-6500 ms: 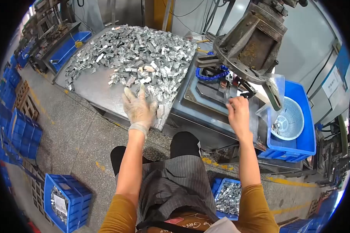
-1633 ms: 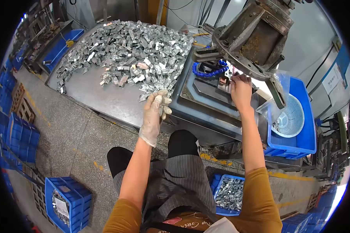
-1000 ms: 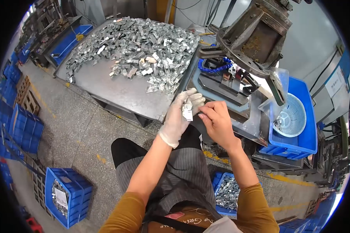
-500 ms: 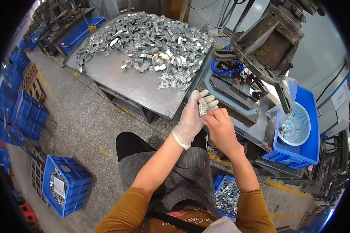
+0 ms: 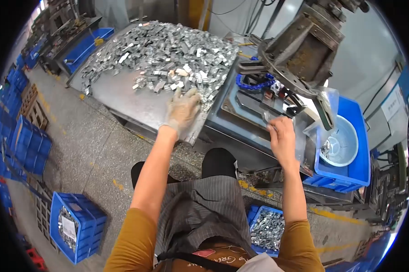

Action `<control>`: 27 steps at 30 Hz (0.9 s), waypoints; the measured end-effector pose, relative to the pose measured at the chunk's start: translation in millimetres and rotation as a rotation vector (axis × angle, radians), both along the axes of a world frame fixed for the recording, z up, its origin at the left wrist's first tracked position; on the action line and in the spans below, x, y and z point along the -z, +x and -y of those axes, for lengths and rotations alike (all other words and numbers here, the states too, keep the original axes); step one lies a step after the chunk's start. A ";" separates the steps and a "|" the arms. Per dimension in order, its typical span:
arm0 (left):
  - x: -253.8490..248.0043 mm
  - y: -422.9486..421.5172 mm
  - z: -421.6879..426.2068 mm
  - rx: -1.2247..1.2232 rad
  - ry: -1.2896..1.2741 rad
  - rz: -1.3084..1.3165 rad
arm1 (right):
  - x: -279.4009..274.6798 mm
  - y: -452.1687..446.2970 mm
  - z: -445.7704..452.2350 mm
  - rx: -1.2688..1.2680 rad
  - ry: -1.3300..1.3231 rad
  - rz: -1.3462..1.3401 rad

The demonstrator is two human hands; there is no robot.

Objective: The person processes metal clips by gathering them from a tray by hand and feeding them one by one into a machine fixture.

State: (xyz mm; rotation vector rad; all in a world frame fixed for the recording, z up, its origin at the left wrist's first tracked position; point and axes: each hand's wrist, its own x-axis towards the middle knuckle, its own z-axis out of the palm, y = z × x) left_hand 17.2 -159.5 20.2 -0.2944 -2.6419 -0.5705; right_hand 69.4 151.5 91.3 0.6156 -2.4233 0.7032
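My left hand [image 5: 182, 110], in a thin whitish glove, is over the metal table at the near edge of a heap of small metal pieces [image 5: 168, 50]. Its fingers are spread and reach toward the pieces; whether the palm covers any is hidden. Bare and closed, my right hand [image 5: 283, 136] is above the bed of the press-like machine [image 5: 299, 50]. A small shiny metal piece [image 5: 267, 116] sticks out from its pinched fingertips, close to the machine's tooling [image 5: 257, 103].
On the right, a light blue basket [image 5: 349, 145] with some pieces sits in a blue bin [image 5: 364, 170]. Another blue crate of pieces [image 5: 267, 229] is by my legs, and one more [image 5: 79, 226] stands on the floor at left. A blue segmented hose [image 5: 249, 86] curves beside the tooling.
My hands were together over the table's corner, holding pieces. They have parted: the left moved left to the heap and opened, the right moved right to the machine with a piece.
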 end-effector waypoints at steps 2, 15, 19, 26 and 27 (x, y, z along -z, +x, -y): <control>17.3 -5.4 10.1 0.001 -0.028 -0.155 | 0.9 -17.7 -10.8 0.085 0.034 -0.027; 10.3 27.1 -4.4 -0.134 -0.123 -0.019 | 23.3 -62.4 -29.3 0.213 0.129 -0.056; 20.0 23.6 0.1 -0.120 -0.065 0.075 | 22.6 -62.8 -28.3 0.206 0.150 -0.041; 5.8 31.2 -4.8 -0.143 -0.049 0.042 | 26.3 -67.1 -23.5 0.259 0.227 0.014; -2.0 33.8 -7.1 -0.158 -0.055 0.050 | 27.8 -69.7 -24.0 0.267 0.235 0.011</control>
